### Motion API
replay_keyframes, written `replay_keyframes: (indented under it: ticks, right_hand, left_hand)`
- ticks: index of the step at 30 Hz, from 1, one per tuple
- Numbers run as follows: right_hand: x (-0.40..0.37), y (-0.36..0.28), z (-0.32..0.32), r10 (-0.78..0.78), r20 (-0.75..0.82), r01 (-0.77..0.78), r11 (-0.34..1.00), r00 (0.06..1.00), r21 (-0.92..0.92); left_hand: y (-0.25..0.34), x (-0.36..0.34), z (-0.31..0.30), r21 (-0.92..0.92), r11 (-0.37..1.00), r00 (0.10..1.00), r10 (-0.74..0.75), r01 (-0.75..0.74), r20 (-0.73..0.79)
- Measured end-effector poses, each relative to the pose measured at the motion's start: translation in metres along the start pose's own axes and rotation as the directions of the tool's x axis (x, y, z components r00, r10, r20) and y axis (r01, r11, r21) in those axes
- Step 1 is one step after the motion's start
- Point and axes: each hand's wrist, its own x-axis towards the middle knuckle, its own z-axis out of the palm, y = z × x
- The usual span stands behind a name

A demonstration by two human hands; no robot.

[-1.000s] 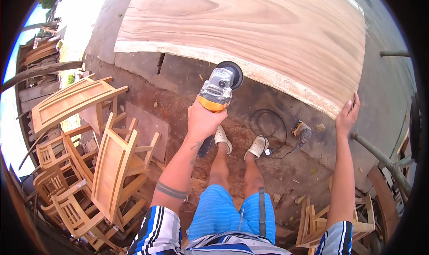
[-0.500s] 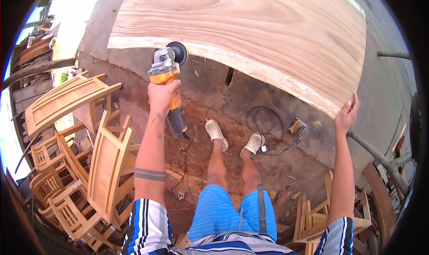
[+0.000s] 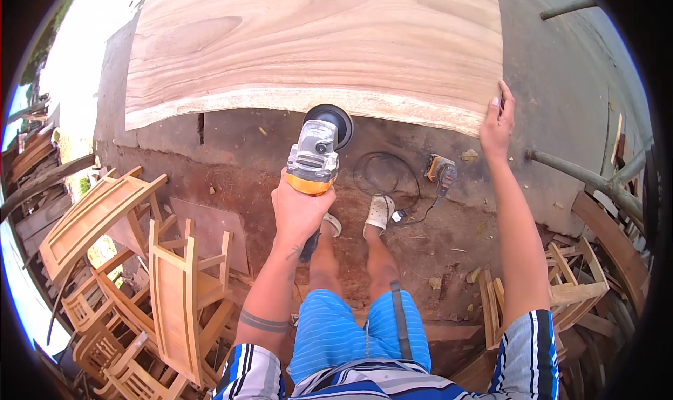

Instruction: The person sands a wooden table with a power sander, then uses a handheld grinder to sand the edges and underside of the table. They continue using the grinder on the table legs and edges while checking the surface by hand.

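My left hand (image 3: 300, 211) is wrapped round an orange and grey angle grinder (image 3: 313, 158), whose body partly hides behind the wrist. Its round sanding disc (image 3: 338, 123) meets the pale, curved near edge of a wide wooden slab (image 3: 315, 46). My right hand (image 3: 497, 123) grips that slab at its near right corner, fingers along the side edge. Wavy grain runs across the slab's top face.
A second orange and grey power tool (image 3: 442, 170) lies on the ground with its black cord (image 3: 385, 179) looped beside my clogs (image 3: 379, 212). Wooden chair frames (image 3: 172, 295) crowd the left; more frames (image 3: 578, 281) and a pole (image 3: 582, 179) stand right.
The grinder has moved right along the slab's near edge, from near its left end to about the middle. My right hand stays at the right corner. The view has turned.
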Motion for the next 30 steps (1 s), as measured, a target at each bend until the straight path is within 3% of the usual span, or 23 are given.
replay_keyframes:
  ticks: [3,9,13,19,25,30]
  right_hand:
    - [-0.009,0.010,-0.005,0.075,-0.009,-0.071,0.978,0.997,0.197]
    - [-0.115,0.044,-0.049,0.361,-0.103,-0.316,0.898,0.927,0.308]
    - [-0.228,0.054,-0.087,0.580,-0.005,-0.567,0.797,0.814,0.207]
    - [-0.399,0.053,-0.150,0.783,0.183,-0.800,0.598,0.595,0.045]
    - [-0.533,0.062,-0.190,0.897,0.148,-0.895,0.433,0.417,-0.103]
    - [-0.559,0.048,-0.203,0.944,0.138,-0.911,0.325,0.298,-0.254]
  left_hand:
    - [0.011,-0.010,0.018,0.035,0.999,0.999,0.025,-0.025,0.023]
    - [0.044,-0.025,0.052,0.095,0.987,0.990,0.119,-0.127,0.079]
    - [0.060,-0.034,0.074,0.149,0.974,0.979,0.149,-0.170,0.138]
    - [0.078,-0.050,0.102,0.227,0.947,0.955,0.173,-0.229,0.241]
    - [0.098,-0.058,0.127,0.263,0.923,0.929,0.195,-0.282,0.314]
    - [0.120,-0.064,0.146,0.317,0.887,0.905,0.209,-0.335,0.371]
